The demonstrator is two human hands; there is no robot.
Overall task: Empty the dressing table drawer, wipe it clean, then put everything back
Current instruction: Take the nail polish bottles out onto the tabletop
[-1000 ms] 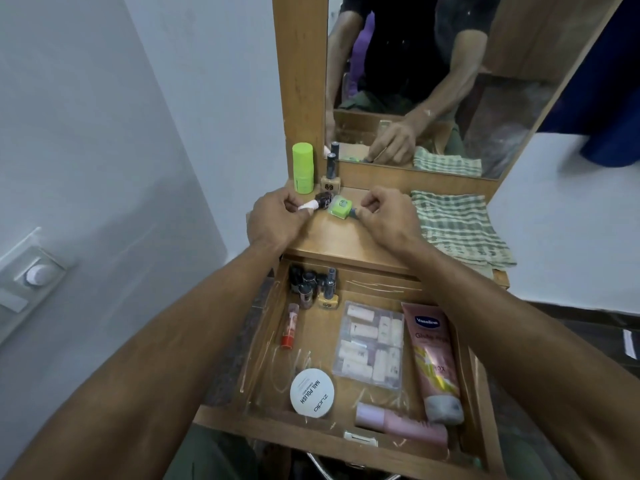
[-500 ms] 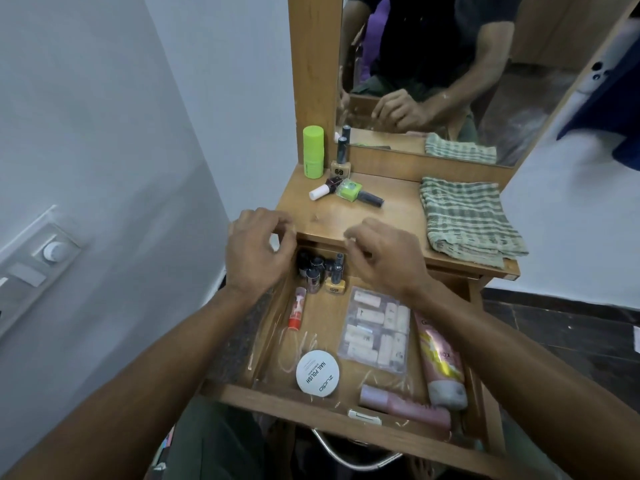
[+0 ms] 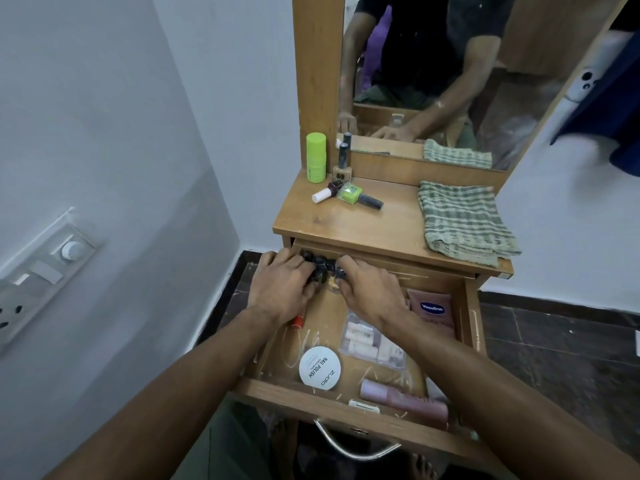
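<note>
The wooden drawer (image 3: 332, 407) stands pulled out under the dressing table top (image 3: 349, 226). Both hands are in its back left corner, at a cluster of small dark nail polish bottles (image 3: 320, 264). My left hand (image 3: 282, 285) curls its fingers around bottles from the left. My right hand (image 3: 369, 289) pinches a dark-capped bottle from the right. Inside the drawer lie a red tube (image 3: 298, 320), a white round nail polish remover box (image 3: 319, 367), a clear pouch of small items (image 3: 372, 342), a pink Vaseline tube (image 3: 433, 311) and a pink bottle (image 3: 403, 398).
On the table top are a green stick (image 3: 316, 157), an upright beige polish bottle (image 3: 343, 168), two polish bottles lying down (image 3: 348, 194) and a folded checked cloth (image 3: 462, 223). A mirror (image 3: 440, 77) rises behind. White wall with a switch panel (image 3: 41, 271) is to the left.
Both hands let go of the polish bottles on the table top, left them lying there, and moved down into the drawer's back left corner onto the dark bottles.
</note>
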